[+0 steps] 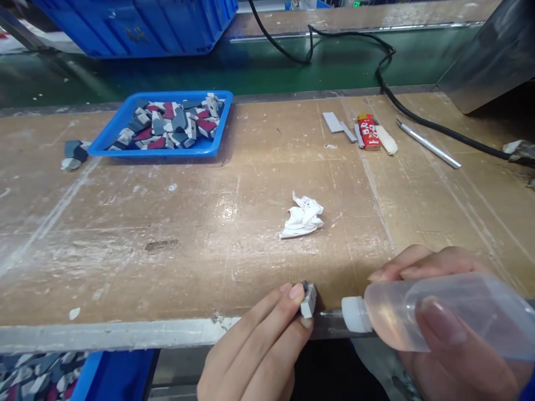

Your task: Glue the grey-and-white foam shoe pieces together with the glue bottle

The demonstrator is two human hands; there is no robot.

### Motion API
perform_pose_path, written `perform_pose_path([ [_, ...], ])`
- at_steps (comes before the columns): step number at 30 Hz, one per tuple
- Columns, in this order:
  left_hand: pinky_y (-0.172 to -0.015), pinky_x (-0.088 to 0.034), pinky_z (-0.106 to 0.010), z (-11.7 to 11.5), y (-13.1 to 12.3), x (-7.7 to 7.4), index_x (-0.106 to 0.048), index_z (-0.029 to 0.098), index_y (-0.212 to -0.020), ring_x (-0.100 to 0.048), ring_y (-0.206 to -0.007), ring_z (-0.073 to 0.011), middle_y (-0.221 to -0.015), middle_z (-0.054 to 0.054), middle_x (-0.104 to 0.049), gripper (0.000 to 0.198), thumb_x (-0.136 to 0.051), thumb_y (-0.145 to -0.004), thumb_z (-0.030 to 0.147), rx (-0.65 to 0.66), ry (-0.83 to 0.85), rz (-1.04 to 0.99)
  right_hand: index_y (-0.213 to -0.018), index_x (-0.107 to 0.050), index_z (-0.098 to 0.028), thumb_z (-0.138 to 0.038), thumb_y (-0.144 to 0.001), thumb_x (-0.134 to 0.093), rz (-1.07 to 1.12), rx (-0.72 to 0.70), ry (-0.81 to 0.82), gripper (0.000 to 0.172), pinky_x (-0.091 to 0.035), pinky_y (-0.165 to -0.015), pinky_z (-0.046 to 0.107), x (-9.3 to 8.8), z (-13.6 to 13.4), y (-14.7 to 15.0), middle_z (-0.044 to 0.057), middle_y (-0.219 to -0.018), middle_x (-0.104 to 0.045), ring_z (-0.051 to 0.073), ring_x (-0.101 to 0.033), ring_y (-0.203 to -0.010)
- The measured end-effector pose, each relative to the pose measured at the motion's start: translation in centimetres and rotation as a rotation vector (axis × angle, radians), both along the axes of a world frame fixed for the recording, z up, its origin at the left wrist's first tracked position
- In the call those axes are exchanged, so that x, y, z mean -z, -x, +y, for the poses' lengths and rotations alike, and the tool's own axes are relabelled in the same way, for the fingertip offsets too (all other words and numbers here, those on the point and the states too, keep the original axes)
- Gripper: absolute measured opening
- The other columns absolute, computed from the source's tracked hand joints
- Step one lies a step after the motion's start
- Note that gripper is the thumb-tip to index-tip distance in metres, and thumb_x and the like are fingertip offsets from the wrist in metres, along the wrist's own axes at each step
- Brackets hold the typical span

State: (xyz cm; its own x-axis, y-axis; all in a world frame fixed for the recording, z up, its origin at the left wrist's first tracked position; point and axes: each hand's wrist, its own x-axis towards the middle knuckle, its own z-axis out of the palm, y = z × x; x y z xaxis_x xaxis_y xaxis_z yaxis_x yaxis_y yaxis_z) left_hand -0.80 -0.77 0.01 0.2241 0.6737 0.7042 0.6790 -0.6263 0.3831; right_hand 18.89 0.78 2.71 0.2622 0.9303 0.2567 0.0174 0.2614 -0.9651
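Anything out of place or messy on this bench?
Loose grey pieces lie on the table beside the blue tray, not in it with the rest. A crumpled white wipe sits mid-table.

bright overhead light, glare on worn table point(225, 211).

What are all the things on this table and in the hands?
workbench: one, brown, scuffed, underneath everything
tray: one, blue, back left
small blocks: many, grey, red and white, in the tray
crumpled tissue: one, white, middle
lighter: one, red, back right
metal tool: one, silver, right of the lighter
cable: one, black, along the back
crate: one, blue, top left
squeeze bottle: one, clear with white cap, front right
held block: one, white and grey, at the bench edge
left hand: one, pinching the held block
right hand: one, gripping the squeeze bottle
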Motion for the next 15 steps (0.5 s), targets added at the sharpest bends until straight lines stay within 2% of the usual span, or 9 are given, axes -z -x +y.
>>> perform_pose_path([
  [4, -0.084, -0.069, -0.036, -0.2, -0.7, -0.2, -0.075, 0.022, -0.111, -0.077, -0.098, -0.0259, -0.113, -0.004, -0.078, 0.024, -0.065, -0.093, 0.010, -0.029, 0.037, -0.070, -0.081, -0.068, -0.026, -0.039, -0.085, -0.076, -0.052, 0.006, 0.001, 0.015, -0.060, -0.044, 0.030, -0.1, 0.1, 0.2, 0.008, -0.074, -0.067, 0.022, -0.068, -0.062],
  [9, -0.087, -0.068, -0.034, -0.3, -1.6, 0.0, -0.075, 0.019, -0.103, -0.077, -0.098, -0.0239, -0.112, -0.003, -0.078, 0.026, -0.068, -0.088, 0.000, -0.060, 0.036, -0.178, -0.077, -0.068, -0.025, -0.044, -0.085, -0.076, -0.027, 0.164, -0.042, 0.022, -0.053, -0.042, 0.028, -0.2, 0.2, 1.2, 0.006, -0.071, -0.064, 0.021, -0.065, -0.064],
  [15, -0.085, -0.068, -0.035, -0.3, -1.3, 0.5, -0.075, 0.019, -0.108, -0.076, -0.101, -0.0251, -0.116, -0.005, -0.077, 0.028, -0.065, -0.090, 0.000, -0.046, 0.020, -0.165, -0.075, -0.066, -0.024, -0.045, -0.086, -0.075, 0.011, 0.234, 0.028, 0.025, -0.047, -0.039, 0.029, -0.2, 0.1, 1.9, 0.006, -0.070, -0.062, 0.023, -0.063, -0.064],
])
